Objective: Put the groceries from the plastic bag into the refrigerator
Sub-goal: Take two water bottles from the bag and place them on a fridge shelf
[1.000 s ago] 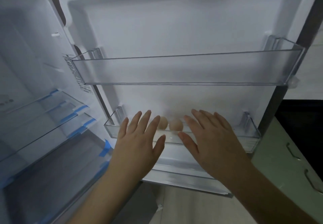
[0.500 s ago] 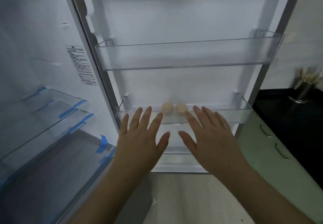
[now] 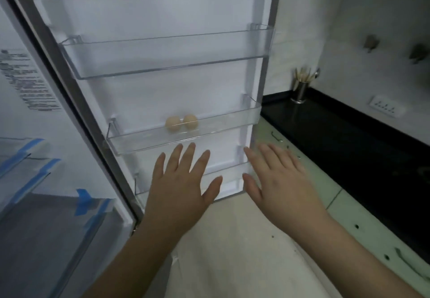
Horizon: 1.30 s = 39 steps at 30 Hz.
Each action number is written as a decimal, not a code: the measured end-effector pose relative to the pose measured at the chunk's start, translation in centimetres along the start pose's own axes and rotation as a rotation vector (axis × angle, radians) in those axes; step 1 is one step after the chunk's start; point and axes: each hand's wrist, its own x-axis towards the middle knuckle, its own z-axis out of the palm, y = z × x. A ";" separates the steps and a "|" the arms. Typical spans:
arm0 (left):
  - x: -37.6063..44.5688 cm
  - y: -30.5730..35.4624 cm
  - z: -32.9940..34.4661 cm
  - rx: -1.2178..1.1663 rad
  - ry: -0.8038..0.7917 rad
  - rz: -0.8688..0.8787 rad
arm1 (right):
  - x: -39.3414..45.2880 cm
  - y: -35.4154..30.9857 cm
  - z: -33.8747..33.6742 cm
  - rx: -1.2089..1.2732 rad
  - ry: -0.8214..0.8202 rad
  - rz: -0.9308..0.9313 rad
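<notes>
Clear plastic bins line the inside of the open refrigerator door (image 3: 162,6), three of them stacked from top to bottom. Two pale eggs (image 3: 181,122) sit side by side, touching, in the middle door bin (image 3: 144,140), left of its centre and close behind its front wall; to their right the bin floor lies bare up to the end wall. The top door bin (image 3: 162,63) holds nothing visible. The bottom door bin (image 3: 232,174) is partly hidden behind the hands.

The left hand (image 3: 180,188) is held out flat, fingers straight and spread, gripping nothing, its fingertips just below the front edge of the middle bin. The right hand (image 3: 279,181) is likewise flat and splayed, holding nothing, in front of the door's outer edge and the lowest bin's right end. A gap shows between the two thumbs. Whether either hand touches the door cannot be told.

To the left, the refrigerator interior (image 3: 35,239) shows glass shelves with blue tape (image 3: 83,201) on their front edges. To the right, beyond the door's edge, a black countertop (image 3: 349,146) runs back to the wall, carrying a metal cup of utensils (image 3: 300,88). Below it are pale green cabinet fronts (image 3: 363,223) with handles. The plastic bag is not seen
</notes>
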 end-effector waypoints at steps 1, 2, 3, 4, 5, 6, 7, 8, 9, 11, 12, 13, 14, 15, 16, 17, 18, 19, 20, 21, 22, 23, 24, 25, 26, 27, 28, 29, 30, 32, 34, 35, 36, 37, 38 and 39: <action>0.2 0.8 -0.1 -0.010 -0.004 0.024 | -0.9 0.9 -0.3 -0.013 0.003 0.035; 0.4 1.9 -0.2 -0.021 -0.004 0.053 | -1.8 1.7 -0.7 -0.022 0.008 0.072; 0.6 3.1 -0.4 -0.037 -0.003 0.088 | -2.8 2.6 -1.0 -0.027 0.013 0.112; 0.7 4.5 -0.5 -0.056 -0.004 0.127 | -3.8 3.5 -1.4 -0.030 0.020 0.152; 0.8 6.1 -0.5 -0.078 -0.007 0.169 | -5.0 4.5 -1.8 -0.037 0.023 0.190; 0.8 7.9 -0.6 -0.096 -0.011 0.213 | -6.2 5.5 -2.2 -0.054 0.021 0.227; 0.8 9.7 -0.6 -0.108 -0.016 0.258 | -7.4 6.5 -2.7 -0.077 0.018 0.263; 0.7 11.6 -0.6 -0.117 -0.022 0.304 | -8.8 7.6 -3.1 -0.100 0.012 0.299; 0.7 13.6 -0.6 -0.127 -0.030 0.351 | -10.2 8.6 -3.7 -0.119 0.007 0.337; 0.5 17.5 -0.6 -0.151 -0.043 0.435 | -13.1 10.8 -4.7 -0.144 0.002 0.419; 0.3 19.5 -0.7 -0.164 -0.047 0.471 | -14.7 11.9 -5.2 -0.154 0.004 0.459; -0.1 21.5 -0.8 -0.180 -0.053 0.505 | -16.5 13.1 -5.8 -0.165 0.006 0.499; -0.6 23.6 -0.9 -0.192 -0.062 0.538 | -18.3 14.2 -6.5 -0.174 0.009 0.536; -1.2 25.8 -1.0 -0.206 -0.069 0.574 | -20.4 15.5 -7.2 -0.179 0.010 0.573; -2.1 27.9 -1.2 -0.224 -0.073 0.610 | -22.4 16.7 -7.9 -0.187 0.011 0.604; -3.0 30.0 -1.3 -0.241 -0.078 0.645 | -24.5 17.9 -8.7 -0.197 0.010 0.635; -4.0 32.3 -1.5 -0.254 -0.086 0.684 | -26.7 19.0 -9.6 -0.213 0.011 0.671; -5.1 34.5 -1.7 -0.266 -0.090 0.726 | -28.8 20.0 -10.4 -0.225 0.009 0.709; -6.1 36.7 -1.8 -0.276 -0.093 0.768 | -30.9 20.9 -11.2 -0.240 0.008 0.746; -7.0 38.6 -1.9 -0.281 -0.090 0.806 | -32.7 21.7 -11.8 -0.252 0.011 0.779; -8.1 40.7 -1.9 -0.288 -0.080 0.849 | -34.8 22.4 -12.5 -0.263 0.012 0.821; -9.0 42.7 -1.9 -0.294 -0.075 0.883 | -36.6 23.1 -13.2 -0.272 0.015 0.860; -9.8 44.4 -2.1 -0.305 -0.068 0.908 | -38.2 23.7 -13.7 -0.281 0.019 0.893; -10.9 46.3 -2.3 -0.323 -0.066 0.940 | -40.2 24.3 -14.4 -0.295 0.018 0.928; -12.0 48.1 -2.6 -0.339 -0.062 0.972 | -42.0 24.8 -15.0 -0.306 0.012 0.960; -13.0 49.6 -2.8 -0.352 -0.060 1.007 | -43.5 25.3 -15.5 -0.317 0.012 0.986; -13.9 51.2 -3.0 -0.363 -0.060 1.045 | -45.0 25.7 -16.1 -0.325 0.017 1.013; -14.9 52.6 -3.1 -0.374 -0.064 1.083 | -46.4 26.0 -16.7 -0.330 0.022 1.041; -15.7 54.0 -3.2 -0.380 -0.069 1.116 | -47.7 26.4 -17.2 -0.335 0.030 1.065; -17.2 56.7 -3.3 -0.386 -0.069 1.179 | -50.0 27.0 -18.2 -0.351 0.052 1.110; -18.2 59.2 -3.5 -0.397 -0.063 1.234 | -52.1 27.7 -19.0 -0.372 0.091 1.159; -18.5 60.5 -3.6 -0.409 -0.063 1.258 | -53.0 28.1 -19.3 -0.383 0.102 1.189; -18.9 61.8 -3.7 -0.421 -0.061 1.277 | -53.9 28.5 -19.5 -0.394 0.111 1.221; -19.3 63.2 -3.7 -0.439 -0.057 1.296 | -54.9 29.0 -19.8 -0.408 0.117 1.252; -19.7 64.4 -3.7 -0.454 -0.060 1.317 | -55.7 29.5 -20.0 -0.420 0.121 1.272; -19.9 65.0 -3.6 -0.462 -0.061 1.328 | -55.9 29.7 -20.1 -0.426 0.124 1.275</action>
